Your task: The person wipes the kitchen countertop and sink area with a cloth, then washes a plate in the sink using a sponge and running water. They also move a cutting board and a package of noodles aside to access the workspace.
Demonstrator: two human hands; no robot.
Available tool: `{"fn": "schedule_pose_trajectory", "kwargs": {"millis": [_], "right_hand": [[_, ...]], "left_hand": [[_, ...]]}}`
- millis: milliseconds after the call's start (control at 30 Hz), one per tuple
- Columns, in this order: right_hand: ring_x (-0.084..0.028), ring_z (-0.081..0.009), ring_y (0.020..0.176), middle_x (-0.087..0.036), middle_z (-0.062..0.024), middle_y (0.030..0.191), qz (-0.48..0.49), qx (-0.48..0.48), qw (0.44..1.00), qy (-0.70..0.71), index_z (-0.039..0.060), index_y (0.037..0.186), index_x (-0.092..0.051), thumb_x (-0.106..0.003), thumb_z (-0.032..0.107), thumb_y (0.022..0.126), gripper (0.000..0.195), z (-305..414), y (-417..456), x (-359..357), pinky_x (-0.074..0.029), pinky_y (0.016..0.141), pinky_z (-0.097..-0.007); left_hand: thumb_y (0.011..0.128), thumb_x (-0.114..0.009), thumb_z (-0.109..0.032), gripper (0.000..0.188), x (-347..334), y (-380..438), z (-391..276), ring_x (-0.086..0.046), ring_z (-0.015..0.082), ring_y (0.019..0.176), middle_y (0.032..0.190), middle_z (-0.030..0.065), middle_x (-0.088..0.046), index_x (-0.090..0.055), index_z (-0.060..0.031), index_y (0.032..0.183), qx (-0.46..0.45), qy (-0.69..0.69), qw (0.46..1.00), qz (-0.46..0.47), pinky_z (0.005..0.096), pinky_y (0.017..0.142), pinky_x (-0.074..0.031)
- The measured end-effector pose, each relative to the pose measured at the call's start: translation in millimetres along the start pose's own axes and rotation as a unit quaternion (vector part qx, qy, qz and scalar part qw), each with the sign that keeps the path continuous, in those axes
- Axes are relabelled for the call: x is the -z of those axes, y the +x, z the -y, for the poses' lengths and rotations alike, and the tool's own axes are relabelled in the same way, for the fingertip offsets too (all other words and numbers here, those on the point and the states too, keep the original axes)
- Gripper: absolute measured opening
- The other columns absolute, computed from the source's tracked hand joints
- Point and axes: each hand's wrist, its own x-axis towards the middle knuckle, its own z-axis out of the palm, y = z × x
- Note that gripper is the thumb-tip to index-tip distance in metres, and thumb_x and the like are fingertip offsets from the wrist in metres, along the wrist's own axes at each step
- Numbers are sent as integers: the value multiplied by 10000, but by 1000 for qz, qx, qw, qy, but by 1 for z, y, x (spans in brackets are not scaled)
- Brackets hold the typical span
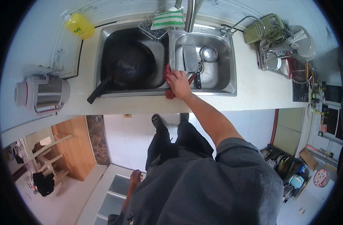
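My right hand (180, 84) grips a red cloth (169, 94) over the divider between the two basins of a steel sink (232, 70). Parts of the cloth stick out beyond my fingers on the left and towards the counter's front edge. In the right basin lie a cleaver (190, 58) with a black handle and a perforated skimmer (209, 54), whose handle runs down beside my right hand. A dark wok (132, 63) fills much of the left basin, its black handle reaching over the front rim. My left hand (136, 177) hangs low at my side, fingers curled; its palm is hidden.
Above the sink are a steel faucet (190, 17) and a wire basket (151, 32) with a green-striped sponge cloth (168, 20). A yellow bottle (80, 26) and a steel-and-white jug (47, 92) stand left. On the right is a dish rack (261, 59) with bowls and plates.
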Motion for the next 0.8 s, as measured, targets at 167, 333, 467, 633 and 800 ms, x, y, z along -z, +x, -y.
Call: {"fn": "schedule_pose_trajectory", "kwargs": {"millis": [167,333,467,633,800], "right_hand": [[-483,-319,1050,-532,-86,1134,-52,18,998,-20,148,1066,-646,-647,163,786,281,-27,64,-19,-426,885,-414],[-500,-340,1043,-560,-115,1080,-115,-14,992,-40,161,1063,-638,-627,184,801,263,-90,137,-44,-432,872,-442],[-504,-343,983,-565,-139,1024,-169,-167,969,-61,137,1019,-658,-578,138,792,241,-162,160,1,-431,844,-441],[-485,-367,1074,-528,-178,1181,-415,-172,890,-73,72,1171,-571,-640,177,791,400,-215,201,84,-402,892,-449],[-406,-374,1191,-490,-159,1232,-304,-298,888,-175,77,1233,-520,-606,176,725,524,-225,223,28,-348,939,-524]], "left_hand": [[842,-568,-180,187,7,18,-25,-625,233,797,874,118,-594,-544,-30,950,151,-104,983,-14,366,582,-485],[839,-557,-241,217,7,-2,39,-623,314,841,912,138,-610,-598,-47,928,77,-9,997,4,433,632,-480],[853,-536,-279,244,-5,-10,40,-610,340,875,941,158,-623,-616,-50,882,-20,207,977,44,451,699,-480],[885,-585,-260,275,-32,-14,72,-628,230,915,963,105,-659,-643,-38,1036,131,-268,954,-4,349,798,-483],[884,-594,-285,332,-9,27,-33,-619,198,944,958,107,-664,-628,-24,1087,212,-30,977,-14,316,824,-472]]}}
